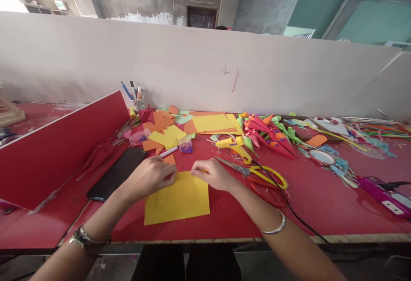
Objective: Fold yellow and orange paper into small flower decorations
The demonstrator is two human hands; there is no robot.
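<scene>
A yellow sheet point(183, 197), paper or thin foam, lies on the red table in front of me. Curled over its far left corner is my left hand point(152, 174), closed on the edge. My right hand point(213, 174) pinches the far edge towards the right corner. The fingertips of both hands are partly hidden. Scissors point(253, 170) with yellow handles and a yellow glue gun point(236, 145) lie just right of my right hand. A black phone point(117, 174) rests to the left of my left hand.
Yellow and orange sheets point(212, 123) and scraps lie behind my hands. Red cone-shaped pieces point(272, 135) are heaped at the back right. A red board point(64, 148) stands on the left near a pen cup point(138, 102). A purple power strip point(385, 197) sits far right.
</scene>
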